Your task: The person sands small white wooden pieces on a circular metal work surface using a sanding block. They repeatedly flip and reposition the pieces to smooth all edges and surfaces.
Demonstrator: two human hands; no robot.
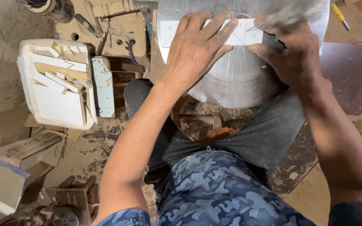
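Pressing flat, our left hand (195, 46) spreads its fingers wide over a white marked strip (248, 35) lying on the round metal disc (235, 79). Our right hand (292, 54) is curled near the strip's right end; its blur hides whatever it grips. Pencil lines already cross the strip, which looks uncut. A white tray of offcuts (57, 83) sits well apart, left.

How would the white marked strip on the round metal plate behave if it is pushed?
The white strip looks thin and flat, so probably light. On the smooth metal plate it may slide easily; the left hand presses it flat. It seems fairly stiff, not floppy.
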